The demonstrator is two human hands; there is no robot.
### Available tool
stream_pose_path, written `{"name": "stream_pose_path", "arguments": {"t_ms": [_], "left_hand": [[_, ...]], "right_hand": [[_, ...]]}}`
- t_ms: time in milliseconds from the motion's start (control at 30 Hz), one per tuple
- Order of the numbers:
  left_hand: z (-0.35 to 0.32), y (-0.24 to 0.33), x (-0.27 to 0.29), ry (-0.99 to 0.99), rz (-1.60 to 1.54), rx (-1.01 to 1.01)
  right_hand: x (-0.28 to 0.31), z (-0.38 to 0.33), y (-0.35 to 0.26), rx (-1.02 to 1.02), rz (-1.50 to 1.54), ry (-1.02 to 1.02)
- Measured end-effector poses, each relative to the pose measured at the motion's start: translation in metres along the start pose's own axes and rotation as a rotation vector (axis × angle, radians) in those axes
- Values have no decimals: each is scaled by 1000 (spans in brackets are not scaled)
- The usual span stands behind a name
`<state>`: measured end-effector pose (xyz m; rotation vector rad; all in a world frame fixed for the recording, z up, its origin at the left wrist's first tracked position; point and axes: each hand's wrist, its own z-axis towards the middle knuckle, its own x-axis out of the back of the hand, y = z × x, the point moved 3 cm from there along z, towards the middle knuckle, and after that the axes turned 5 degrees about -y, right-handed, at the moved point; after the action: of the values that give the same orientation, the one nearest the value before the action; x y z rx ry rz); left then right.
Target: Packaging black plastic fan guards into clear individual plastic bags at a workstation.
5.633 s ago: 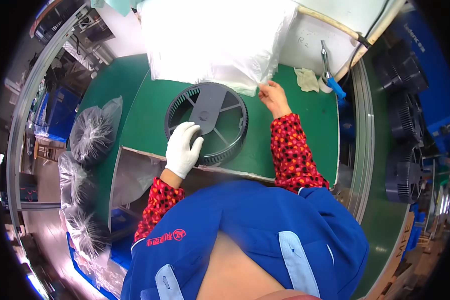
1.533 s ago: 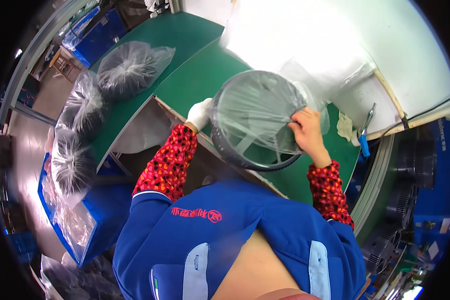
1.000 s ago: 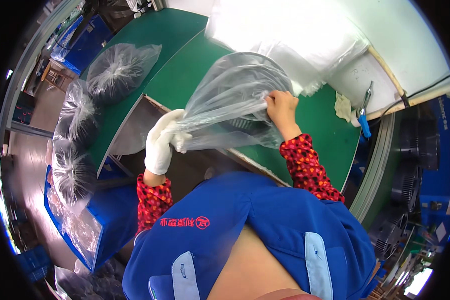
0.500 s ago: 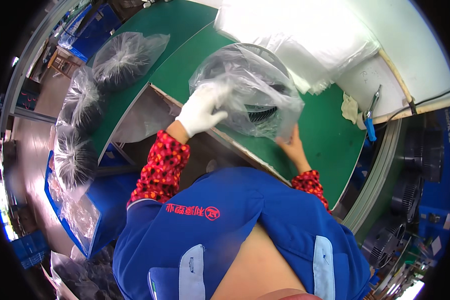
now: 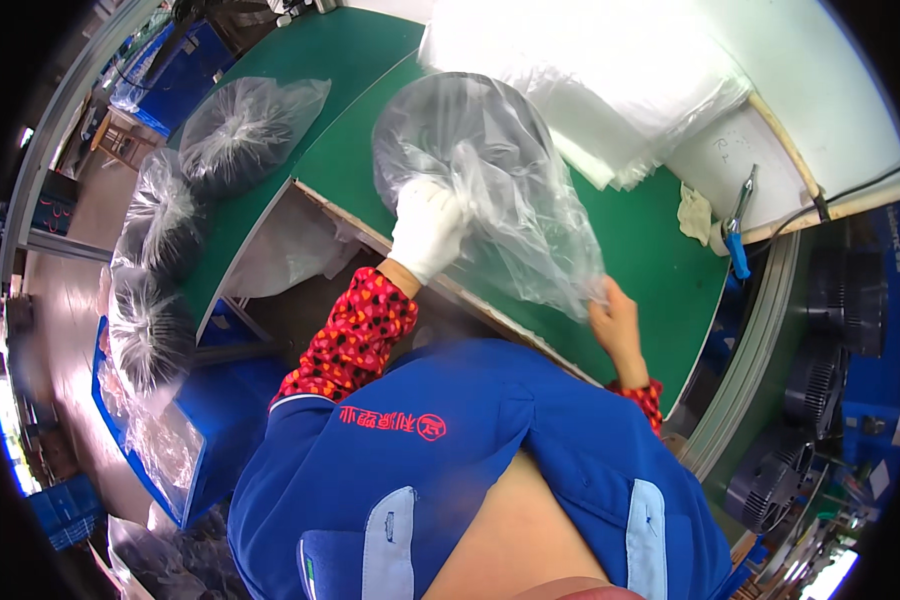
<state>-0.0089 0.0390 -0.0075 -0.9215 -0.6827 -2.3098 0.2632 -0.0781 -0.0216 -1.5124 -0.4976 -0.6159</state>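
A clear plastic bag (image 5: 530, 235) covers a round dark part (image 5: 395, 130) on the green table (image 5: 660, 290). Only the part's curved outline shows through the film. In a white glove, my left hand (image 5: 430, 225) has its fingers curled on the bag against the near side of the part. My bare right hand (image 5: 615, 325) pinches the gathered end of the bag, drawn out toward the right and near me.
On the left, several bagged round parts (image 5: 235, 145) stand in a row. A stack of clear bags (image 5: 600, 80) lies at the back. Blue-handled pliers (image 5: 738, 250) and a pale cloth (image 5: 694, 212) are at the right. A blue bin (image 5: 195, 455) stands at lower left.
The bag has been pulled over the round part, and its loose end now stretches nearer me. My left hand moved right onto the part; my right hand moved right and toward me.
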Motion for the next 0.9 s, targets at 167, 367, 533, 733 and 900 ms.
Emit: {"name": "stream_pose_path", "arguments": {"t_ms": [167, 367, 533, 733, 900], "left_hand": [[-1, -15, 18, -34, -94, 145], [26, -5, 68, 300, -1002, 668], [55, 25, 72, 110, -918, 446], [59, 44, 21, -318, -462, -131], [69, 57, 24, -256, -321, -263]], "right_hand": [[62, -24, -81, 15, -141, -165], [52, -12, -140, 434, -62, -126], [47, 27, -173, 773, 29, 27], [9, 134, -135, 462, 402, -16], [-32, 203, -69, 787, -323, -148]]}}
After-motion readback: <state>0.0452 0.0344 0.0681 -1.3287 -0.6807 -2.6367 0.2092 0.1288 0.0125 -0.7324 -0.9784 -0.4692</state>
